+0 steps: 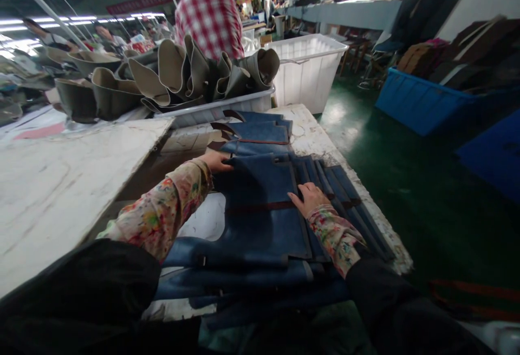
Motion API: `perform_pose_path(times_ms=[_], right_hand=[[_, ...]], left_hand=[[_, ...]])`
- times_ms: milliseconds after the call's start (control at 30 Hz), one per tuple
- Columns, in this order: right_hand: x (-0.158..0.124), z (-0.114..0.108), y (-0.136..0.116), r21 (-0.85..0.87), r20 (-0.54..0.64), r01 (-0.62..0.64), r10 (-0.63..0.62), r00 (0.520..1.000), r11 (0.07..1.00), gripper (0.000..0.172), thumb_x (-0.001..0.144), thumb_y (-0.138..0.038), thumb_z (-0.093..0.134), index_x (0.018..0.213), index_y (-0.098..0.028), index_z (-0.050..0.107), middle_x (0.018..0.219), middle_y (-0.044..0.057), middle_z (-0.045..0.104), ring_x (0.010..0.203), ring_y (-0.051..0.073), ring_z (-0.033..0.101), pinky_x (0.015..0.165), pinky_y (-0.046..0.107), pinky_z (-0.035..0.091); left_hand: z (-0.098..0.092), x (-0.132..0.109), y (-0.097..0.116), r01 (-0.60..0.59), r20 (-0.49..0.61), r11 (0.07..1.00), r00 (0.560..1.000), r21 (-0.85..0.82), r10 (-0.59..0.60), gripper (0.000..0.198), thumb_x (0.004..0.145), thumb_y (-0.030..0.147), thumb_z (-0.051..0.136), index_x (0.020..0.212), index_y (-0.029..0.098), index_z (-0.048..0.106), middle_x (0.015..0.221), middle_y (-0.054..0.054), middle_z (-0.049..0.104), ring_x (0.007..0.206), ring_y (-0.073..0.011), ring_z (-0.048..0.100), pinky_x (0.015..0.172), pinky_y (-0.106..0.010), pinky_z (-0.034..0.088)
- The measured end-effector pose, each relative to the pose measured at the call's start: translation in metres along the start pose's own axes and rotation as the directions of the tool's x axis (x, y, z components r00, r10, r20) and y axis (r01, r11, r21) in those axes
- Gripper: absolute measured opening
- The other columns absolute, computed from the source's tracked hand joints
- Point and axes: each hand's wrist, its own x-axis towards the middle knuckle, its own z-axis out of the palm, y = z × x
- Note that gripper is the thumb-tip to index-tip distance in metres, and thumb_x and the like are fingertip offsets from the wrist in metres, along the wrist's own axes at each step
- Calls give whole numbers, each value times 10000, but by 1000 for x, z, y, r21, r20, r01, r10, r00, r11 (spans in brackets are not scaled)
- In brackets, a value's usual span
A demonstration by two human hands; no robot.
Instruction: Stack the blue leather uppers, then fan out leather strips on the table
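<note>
A blue leather panel (260, 182) with a dark red seam across it lies in front of me on top of similar pieces. At its upper left corner, my left hand (219, 161) is closed on the edge, with the fingertips partly hidden. My right hand (312, 198) rests against the panel's right edge, thumb apart from the fingers. Overlapping blue pieces (341, 182) fan out beyond the right hand. More blue panels (260, 132) with brown-lined ends lie farther back, and others (239, 276) are layered close to my body.
A light, worn worktable (73, 182) extends left. Behind the panels, a tray (227, 110) carries curled grey-olive leather pieces (195, 73). A white bin (309, 73) stands beyond, near a person in a checked shirt (209, 19). Blue bins (422, 100) sit on the green floor at right.
</note>
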Motion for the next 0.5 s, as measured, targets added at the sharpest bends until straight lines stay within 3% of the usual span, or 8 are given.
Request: perform_pose_path(times_ms=[300, 400, 500], right_hand=[[0, -2, 0, 49, 20, -14, 13, 1000, 999, 405, 836, -474, 459, 1066, -163, 581, 1056, 92, 548, 949, 219, 512, 829, 309, 398], [1, 0, 1, 52, 27, -4, 2, 1000, 999, 406, 836, -472, 456, 1072, -163, 576, 1064, 97, 543, 957, 224, 505, 826, 313, 401], [1, 2, 2, 65, 19, 19, -20, 1000, 998, 399, 836, -473, 449, 1053, -165, 581, 1046, 100, 549, 940, 222, 508, 821, 318, 406]], left_hand=[[11, -1, 17, 81, 12, 983, 996, 162, -84, 426, 722, 472, 517, 1048, 223, 628, 1017, -91, 626, 960, -243, 561, 817, -301, 423], [2, 3, 19, 64, 15, 981, 998, 183, -68, 483, 715, 534, 507, 1028, 187, 626, 1016, -114, 620, 955, -257, 561, 825, -317, 424], [-13, 18, 24, 22, -109, 985, 994, 172, -3, 527, 798, 572, 361, 1048, 171, 595, 1062, -116, 593, 962, -243, 558, 821, -313, 430]])
